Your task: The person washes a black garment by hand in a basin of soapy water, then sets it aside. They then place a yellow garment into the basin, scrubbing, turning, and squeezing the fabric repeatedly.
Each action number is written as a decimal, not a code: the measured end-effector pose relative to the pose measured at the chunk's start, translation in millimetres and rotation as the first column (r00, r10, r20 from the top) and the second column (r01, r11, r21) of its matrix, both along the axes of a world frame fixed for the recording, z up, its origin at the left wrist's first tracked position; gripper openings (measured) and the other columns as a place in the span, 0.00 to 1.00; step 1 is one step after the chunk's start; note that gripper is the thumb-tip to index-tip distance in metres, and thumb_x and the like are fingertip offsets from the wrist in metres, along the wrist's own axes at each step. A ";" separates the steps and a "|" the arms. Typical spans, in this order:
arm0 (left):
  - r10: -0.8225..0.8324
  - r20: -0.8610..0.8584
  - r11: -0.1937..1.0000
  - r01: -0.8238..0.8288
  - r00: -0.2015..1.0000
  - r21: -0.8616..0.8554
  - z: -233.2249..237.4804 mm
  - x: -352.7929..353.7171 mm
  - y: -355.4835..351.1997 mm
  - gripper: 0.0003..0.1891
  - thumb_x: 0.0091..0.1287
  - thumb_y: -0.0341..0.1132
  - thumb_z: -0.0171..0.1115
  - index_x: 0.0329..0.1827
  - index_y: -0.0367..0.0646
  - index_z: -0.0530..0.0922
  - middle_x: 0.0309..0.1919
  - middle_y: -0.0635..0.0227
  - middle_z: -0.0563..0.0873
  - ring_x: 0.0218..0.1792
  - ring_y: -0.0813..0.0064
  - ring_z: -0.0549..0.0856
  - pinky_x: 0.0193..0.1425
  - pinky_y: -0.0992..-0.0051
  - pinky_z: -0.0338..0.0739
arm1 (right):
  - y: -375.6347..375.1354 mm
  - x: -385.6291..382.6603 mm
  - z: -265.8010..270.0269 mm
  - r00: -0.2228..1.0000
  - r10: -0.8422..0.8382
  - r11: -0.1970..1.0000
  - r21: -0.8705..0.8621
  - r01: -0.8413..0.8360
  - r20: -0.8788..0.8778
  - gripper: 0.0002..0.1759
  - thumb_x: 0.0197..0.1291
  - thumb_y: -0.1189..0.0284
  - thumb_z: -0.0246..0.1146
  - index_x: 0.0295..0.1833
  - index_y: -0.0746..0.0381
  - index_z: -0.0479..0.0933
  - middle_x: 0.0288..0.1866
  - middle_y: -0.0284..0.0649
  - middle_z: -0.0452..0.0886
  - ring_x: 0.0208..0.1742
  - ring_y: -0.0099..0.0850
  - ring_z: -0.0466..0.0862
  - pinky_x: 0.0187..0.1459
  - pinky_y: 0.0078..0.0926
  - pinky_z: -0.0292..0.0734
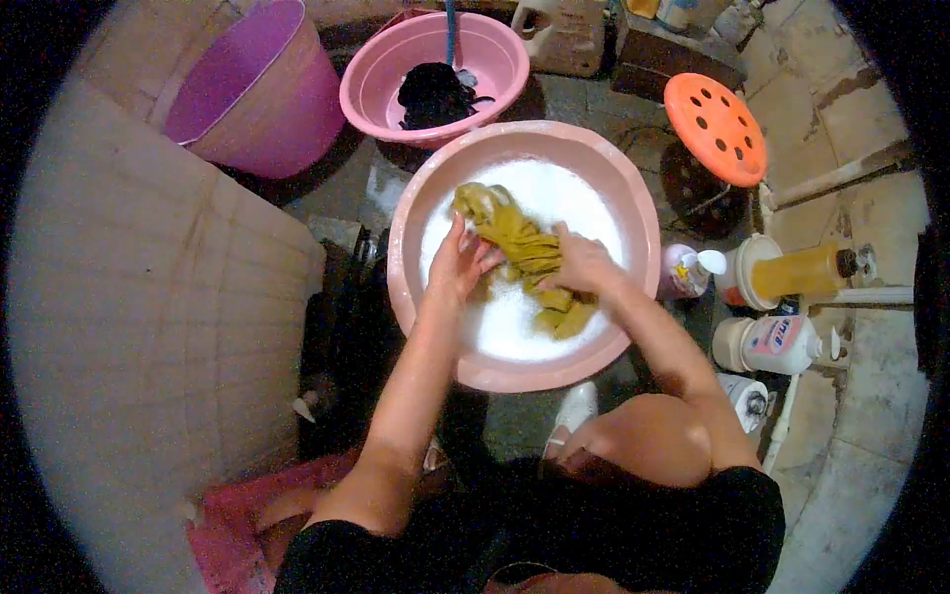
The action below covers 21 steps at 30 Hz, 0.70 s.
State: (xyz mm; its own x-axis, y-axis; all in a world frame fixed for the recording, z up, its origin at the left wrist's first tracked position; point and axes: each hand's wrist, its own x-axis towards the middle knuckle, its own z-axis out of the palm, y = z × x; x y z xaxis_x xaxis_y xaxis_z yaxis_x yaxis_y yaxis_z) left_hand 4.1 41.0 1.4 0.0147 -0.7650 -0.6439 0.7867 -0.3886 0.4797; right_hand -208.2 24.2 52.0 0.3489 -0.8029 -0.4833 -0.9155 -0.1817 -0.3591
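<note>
A twisted mustard-yellow cloth garment [529, 244] lies across white suds [515, 322] in a wide pale pink basin [646, 238]. Its exact kind is hidden by the folds. On the cloth's left part, my left hand [463, 261] holds it from below, with thumb and fingers partly spread around the edge. My right hand [586, 263] grips the bunched middle from the right side, fingers curled over the folds.
Behind stands a pink tub [435, 40] with dark cloth [435, 96] and a blue hose [450, 35]. A purple bucket [252, 94] is at left. An orange stool [717, 129], a pump bottle [683, 270] and a white bottle [782, 344] line the right.
</note>
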 end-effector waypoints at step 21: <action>-0.195 -0.331 0.966 0.123 0.923 -0.226 -2.3 -44.9 31.7 0.28 0.72 0.57 0.39 0.58 0.43 0.71 0.50 0.62 0.80 0.53 0.66 0.78 0.59 0.66 0.74 | 55.1 65.0 -43.3 0.812 0.438 0.670 -0.743 -0.007 0.387 0.03 0.52 0.74 0.55 0.29 0.61 0.73 0.23 0.44 0.75 0.25 0.42 0.78 0.29 0.42 0.72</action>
State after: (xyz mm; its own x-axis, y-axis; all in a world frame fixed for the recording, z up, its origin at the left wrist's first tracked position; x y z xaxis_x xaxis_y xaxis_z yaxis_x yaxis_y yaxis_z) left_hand -40.8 72.7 -0.9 -0.3148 -0.8502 -0.4219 0.8530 -0.4484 0.2670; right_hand -143.2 79.3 8.7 0.5714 -0.6750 0.4668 -0.5321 -0.7378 -0.4154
